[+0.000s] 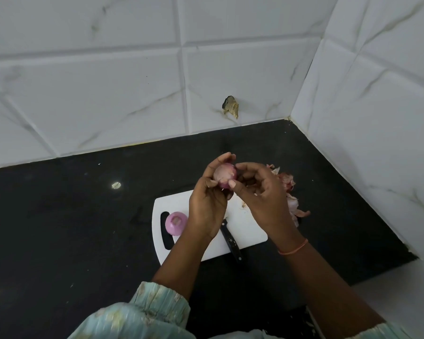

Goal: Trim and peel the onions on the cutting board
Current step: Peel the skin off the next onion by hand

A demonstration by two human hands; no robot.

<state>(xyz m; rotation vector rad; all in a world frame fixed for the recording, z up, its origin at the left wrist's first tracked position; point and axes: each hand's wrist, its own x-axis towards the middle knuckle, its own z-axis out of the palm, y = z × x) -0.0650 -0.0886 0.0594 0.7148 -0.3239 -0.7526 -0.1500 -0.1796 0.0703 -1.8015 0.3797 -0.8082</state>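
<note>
I hold a pale pink onion (pixel 224 176) in the air above the white cutting board (pixel 245 226). My left hand (pixel 207 204) grips it from the left, fingers curled round it. My right hand (pixel 260 192) pinches its right side with thumb and fingertips. A second peeled, purple-pink onion (pixel 175 222) rests on the board's left end, beside the handle slot. A black-handled knife (pixel 230 239) lies on the board under my wrists, its blade hidden by my left hand.
A heap of onion skins (pixel 290 192) lies on the black countertop (pixel 59 216) just right of the board. White tiled walls (pixel 108 94) close in behind and at the right, meeting in a corner. A chipped hole (pixel 230 106) marks the back wall.
</note>
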